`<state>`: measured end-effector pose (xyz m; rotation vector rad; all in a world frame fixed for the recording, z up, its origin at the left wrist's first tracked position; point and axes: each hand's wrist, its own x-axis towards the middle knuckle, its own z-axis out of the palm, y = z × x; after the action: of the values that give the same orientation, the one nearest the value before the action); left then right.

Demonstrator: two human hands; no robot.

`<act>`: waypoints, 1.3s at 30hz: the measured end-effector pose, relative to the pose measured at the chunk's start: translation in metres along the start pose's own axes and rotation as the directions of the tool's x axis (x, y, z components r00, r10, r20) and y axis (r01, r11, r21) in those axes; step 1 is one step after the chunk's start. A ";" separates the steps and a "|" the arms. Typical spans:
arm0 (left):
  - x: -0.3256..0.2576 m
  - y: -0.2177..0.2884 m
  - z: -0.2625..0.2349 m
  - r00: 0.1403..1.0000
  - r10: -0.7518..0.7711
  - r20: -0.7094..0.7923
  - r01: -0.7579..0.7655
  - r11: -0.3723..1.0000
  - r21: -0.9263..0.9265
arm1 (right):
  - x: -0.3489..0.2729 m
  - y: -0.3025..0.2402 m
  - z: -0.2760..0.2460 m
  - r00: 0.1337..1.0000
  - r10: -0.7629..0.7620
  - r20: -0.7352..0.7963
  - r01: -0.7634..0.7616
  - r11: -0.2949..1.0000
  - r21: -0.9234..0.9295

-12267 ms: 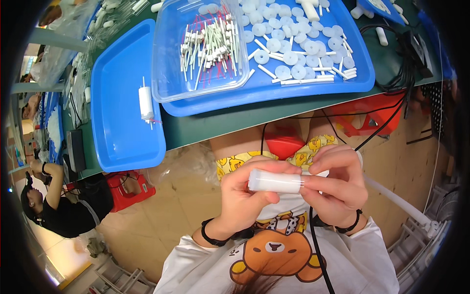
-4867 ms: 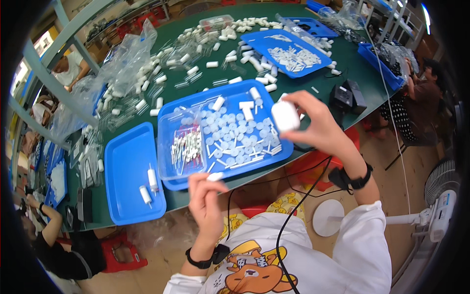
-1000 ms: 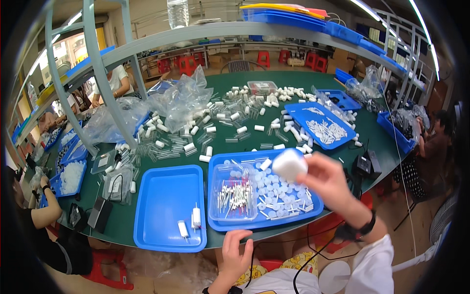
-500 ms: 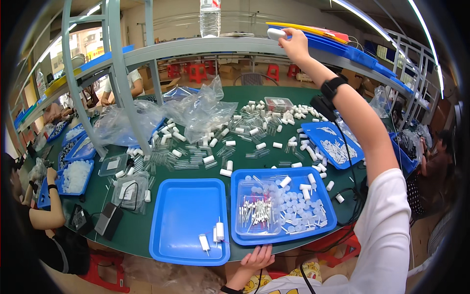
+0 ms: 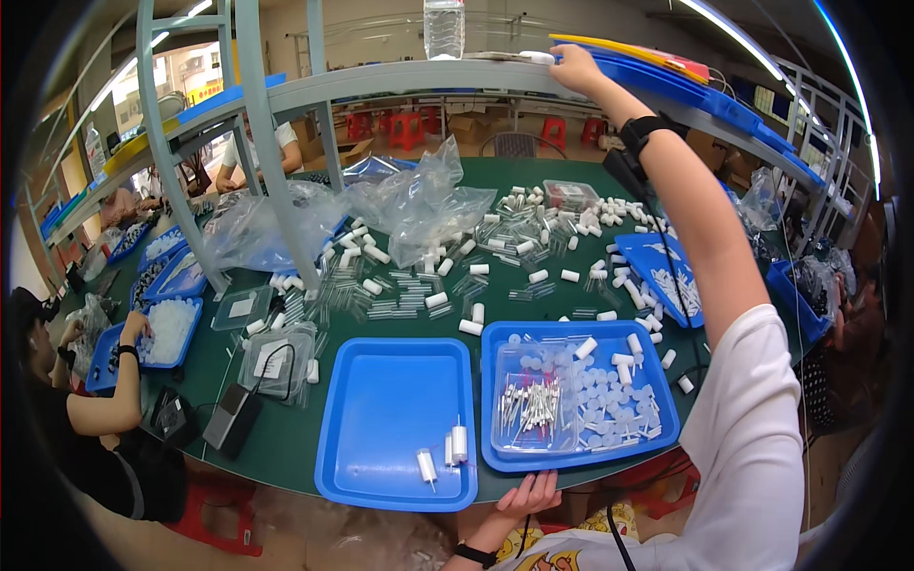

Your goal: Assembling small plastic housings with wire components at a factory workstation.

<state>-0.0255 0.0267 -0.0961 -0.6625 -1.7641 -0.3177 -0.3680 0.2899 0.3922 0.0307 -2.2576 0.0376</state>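
Note:
My right hand (image 5: 577,68) is stretched up to the raised grey shelf. Its fingers are pinched at the near end of a small white rounded object (image 5: 538,57), which sits at shelf height; its kind is unclear. My left hand (image 5: 533,494) rests at the table's front edge, fingers extended and touching below the right blue tray (image 5: 581,461). That tray holds a clear plastic box (image 5: 507,441) of thin metal-tipped pieces, translucent round caps (image 5: 600,395) and white cylinders. Beside it, the left blue tray (image 5: 390,400) carries several white cylinders with pins (image 5: 459,443).
Clear tubes (image 5: 409,293) and white cylinders lie scattered across the green table (image 5: 295,443). Plastic bags (image 5: 419,205) lie farther back. A water bottle (image 5: 444,30) and stacked trays (image 5: 647,76) stand on the shelf. A co-worker (image 5: 95,400) works at the left.
My right hand has lowered the white object to shelf level. The whole view has shifted slightly, so the table appears farther right. My left hand stays at the table edge.

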 end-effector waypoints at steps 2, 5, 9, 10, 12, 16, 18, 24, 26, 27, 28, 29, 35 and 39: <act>0.003 0.001 0.001 1.000 0.015 0.001 -0.015 1.000 -0.018 | -0.016 0.015 -0.010 0.954 -0.144 -0.264 0.144 0.989 -0.020; -0.001 0.000 0.000 1.000 0.010 0.003 -0.010 1.000 0.003 | -0.066 -0.012 -0.023 0.921 -0.163 -0.354 0.251 0.943 0.217; 0.000 0.004 0.000 1.000 -0.002 0.002 0.002 1.000 -0.021 | -0.206 -0.057 -0.088 0.947 -0.302 0.109 0.198 0.816 0.543; -0.001 0.002 -0.002 1.000 -0.007 0.014 0.007 1.000 -0.007 | -0.243 -0.067 -0.096 0.866 -0.473 0.164 0.312 0.765 0.564; 0.002 0.001 -0.002 1.000 -0.023 0.007 0.023 1.000 -0.012 | -0.320 -0.091 -0.132 0.660 -0.590 0.466 0.273 0.766 0.582; 0.005 0.004 -0.003 0.998 -0.021 0.052 0.025 0.996 -0.089 | -0.437 -0.112 -0.174 0.468 -0.684 0.560 0.194 0.698 0.690; 0.001 -0.003 -0.009 0.993 -0.006 0.116 0.012 0.999 -0.044 | -0.470 -0.110 -0.162 0.617 -0.563 0.550 -0.039 0.677 0.735; 0.007 0.004 -0.003 0.997 -0.038 0.064 0.043 0.996 -0.073 | -0.542 -0.102 -0.163 0.839 0.354 0.414 -0.477 0.844 0.246; 0.006 0.003 -0.003 0.998 -0.037 0.057 0.041 0.997 -0.065 | -0.553 -0.092 -0.159 0.855 0.385 0.348 -0.466 0.864 0.189; 0.007 0.002 -0.003 0.998 -0.021 0.062 0.025 0.997 -0.073 | -0.554 -0.090 -0.158 0.861 0.369 0.351 -0.454 0.869 0.199; 0.007 0.001 -0.003 0.998 -0.005 0.066 0.011 0.997 -0.082 | -0.554 -0.089 -0.157 0.858 0.369 0.358 -0.456 0.867 0.201; 0.006 0.002 -0.005 0.997 -0.004 0.076 0.011 0.996 -0.084 | -0.554 -0.089 -0.156 0.862 0.352 0.365 -0.453 0.858 0.242; 0.007 0.001 -0.011 0.991 -0.011 0.133 0.023 0.996 -0.087 | -0.548 -0.095 -0.143 0.895 0.242 0.375 -0.375 0.863 0.337; 0.006 0.002 -0.011 0.989 -0.012 0.147 0.025 0.996 -0.087 | -0.544 -0.098 -0.131 0.901 0.170 0.400 -0.311 0.896 0.318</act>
<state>-0.0168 0.0241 -0.0870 -0.7492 -1.9050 -0.3701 0.0814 0.2023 0.0567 -0.0484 -2.5789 0.6525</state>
